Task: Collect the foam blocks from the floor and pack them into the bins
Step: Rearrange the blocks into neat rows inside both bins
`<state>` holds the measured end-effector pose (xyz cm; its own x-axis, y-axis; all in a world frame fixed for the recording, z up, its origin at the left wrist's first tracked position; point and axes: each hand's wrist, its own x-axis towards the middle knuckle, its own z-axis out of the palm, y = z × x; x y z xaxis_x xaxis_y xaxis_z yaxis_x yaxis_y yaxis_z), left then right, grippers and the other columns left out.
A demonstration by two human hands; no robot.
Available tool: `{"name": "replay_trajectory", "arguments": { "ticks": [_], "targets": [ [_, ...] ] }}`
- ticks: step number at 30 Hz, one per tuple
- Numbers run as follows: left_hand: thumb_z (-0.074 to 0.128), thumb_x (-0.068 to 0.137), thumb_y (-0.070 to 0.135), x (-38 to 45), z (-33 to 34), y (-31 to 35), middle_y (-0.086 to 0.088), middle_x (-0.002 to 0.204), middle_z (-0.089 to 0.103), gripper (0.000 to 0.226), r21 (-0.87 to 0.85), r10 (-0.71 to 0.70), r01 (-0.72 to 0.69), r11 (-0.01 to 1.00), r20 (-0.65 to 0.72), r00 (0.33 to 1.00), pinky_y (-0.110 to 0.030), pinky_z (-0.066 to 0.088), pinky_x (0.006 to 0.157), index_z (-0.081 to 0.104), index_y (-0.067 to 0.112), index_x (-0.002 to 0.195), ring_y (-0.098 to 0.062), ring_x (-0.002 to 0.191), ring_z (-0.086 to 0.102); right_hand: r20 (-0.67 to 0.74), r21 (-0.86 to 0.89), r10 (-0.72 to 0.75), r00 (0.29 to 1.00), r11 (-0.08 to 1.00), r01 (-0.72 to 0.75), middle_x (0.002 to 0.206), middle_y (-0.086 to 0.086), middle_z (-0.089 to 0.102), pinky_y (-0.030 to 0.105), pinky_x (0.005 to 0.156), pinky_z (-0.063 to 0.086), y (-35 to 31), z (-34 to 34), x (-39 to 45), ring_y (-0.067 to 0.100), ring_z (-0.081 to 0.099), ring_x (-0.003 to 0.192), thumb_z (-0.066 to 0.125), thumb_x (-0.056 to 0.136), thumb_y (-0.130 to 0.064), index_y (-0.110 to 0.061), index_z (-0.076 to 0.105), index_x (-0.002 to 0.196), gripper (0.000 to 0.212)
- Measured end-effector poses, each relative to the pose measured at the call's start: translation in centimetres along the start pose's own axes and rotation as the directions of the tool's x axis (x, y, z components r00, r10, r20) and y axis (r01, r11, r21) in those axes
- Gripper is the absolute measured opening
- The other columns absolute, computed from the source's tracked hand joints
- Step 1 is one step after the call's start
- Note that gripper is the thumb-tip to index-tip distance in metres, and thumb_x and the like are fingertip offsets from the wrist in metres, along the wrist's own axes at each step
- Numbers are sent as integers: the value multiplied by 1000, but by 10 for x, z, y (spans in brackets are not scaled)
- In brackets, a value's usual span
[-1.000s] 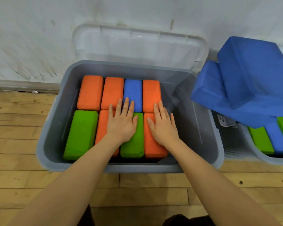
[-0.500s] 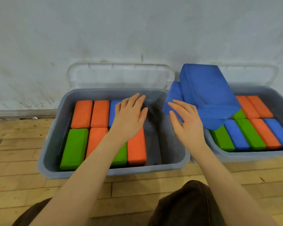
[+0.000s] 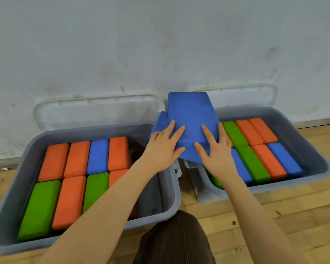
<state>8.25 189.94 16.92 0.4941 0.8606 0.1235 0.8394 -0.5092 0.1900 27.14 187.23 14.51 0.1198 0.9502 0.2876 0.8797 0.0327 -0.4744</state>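
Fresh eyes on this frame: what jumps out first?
The loose blue foam blocks piled over the gap between the two bins, with the left hand and right hand both laid on them, fingers spread. Next, the tidy rows of orange, green and blue blocks filling the left bin and the right bin, whose lids lean open against the white wall.

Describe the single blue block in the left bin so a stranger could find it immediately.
Start at the left grey bin, the one against the wall with its lid tipped back. In its far row of four blocks, the blue block is third from the left. Orange blocks flank it, and it is that bin's only blue.
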Motion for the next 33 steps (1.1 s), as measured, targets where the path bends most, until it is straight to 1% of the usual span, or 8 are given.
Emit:
{"name": "replay_trajectory", "arguments": {
  "ticks": [4, 8, 10, 15, 19, 25, 30, 33],
  "targets": [
    [53, 94, 33, 3, 12, -7, -12, 155, 18, 61, -118, 7, -24, 993, -146, 989, -44, 29, 109, 26, 18, 147, -28, 130, 43, -50, 20, -30, 998, 999, 31, 155, 16, 13, 50, 103, 30, -4, 8, 0, 45, 24, 128, 41, 85, -62, -31, 40, 142, 65],
    [52, 96, 23, -9, 10, -11, -5, 156, 15, 56, -406, -43, -30, 913, -170, 984, -29, 42, 95, 28, 18, 146, -23, 132, 41, -154, 11, -149, 977, 988, 152, 148, 15, 30, 54, 92, 42, -11, 6, -5, 43, 37, 116, 50, 87, -49, -30, 51, 132, 49],
    [49, 96, 26, -17, -1, -15, -5, 154, 22, 50, -446, -60, -85, 891, -301, 952, -28, 45, 92, 36, 17, 143, -18, 129, 44, -242, 15, -164, 956, 985, 173, 143, 13, 37, 51, 91, 43, -25, 3, -1, 41, 41, 113, 52, 88, -46, -29, 54, 128, 44],
    [43, 94, 30, -31, -39, -39, -16, 150, 30, 48, -248, 53, -222, 943, -546, 836, -27, 37, 102, 35, 18, 140, -23, 125, 42, -326, 67, -192, 926, 972, 225, 143, 9, 35, 44, 94, 42, -77, -2, 10, 35, 39, 114, 51, 90, -46, -34, 48, 131, 43],
    [52, 85, 51, -42, -58, -70, -12, 154, 14, 77, 65, 110, -89, 994, -511, 852, -54, 32, 106, 15, 25, 148, -38, 137, 28, -305, 120, -217, 927, 957, 264, 141, 10, 38, 43, 93, 42, -111, -2, 21, 33, 39, 111, 48, 90, -50, -38, 45, 129, 42],
    [55, 88, 39, -49, -59, -102, -8, 143, 31, 63, 266, 277, -151, 952, -540, 795, -51, 41, 101, 32, 12, 140, -44, 130, 36, -270, 155, -309, 912, 921, 358, 141, 6, 39, 47, 88, 48, -133, 13, 32, 28, 40, 110, 48, 89, -52, -35, 49, 131, 45],
    [59, 90, 38, -66, -43, -117, -19, 133, 44, 50, 98, 58, 10, 995, -659, 750, -49, 44, 94, 48, 15, 132, -45, 111, 48, -182, 386, -248, 951, 872, 301, 151, -7, 23, 28, 95, 42, -130, 34, 40, 11, 31, 134, 46, 89, -50, -35, 31, 144, 58],
    [62, 88, 36, -76, -34, -126, -24, 122, 52, 42, 5, -93, 135, 991, -699, 709, -42, 43, 87, 62, 12, 122, -38, 101, 48, -58, 377, -121, 991, 916, 134, 150, 3, 33, 35, 108, 32, -108, 58, 41, 19, 31, 137, 31, 88, -58, -23, 32, 145, 67]
  ]
}}
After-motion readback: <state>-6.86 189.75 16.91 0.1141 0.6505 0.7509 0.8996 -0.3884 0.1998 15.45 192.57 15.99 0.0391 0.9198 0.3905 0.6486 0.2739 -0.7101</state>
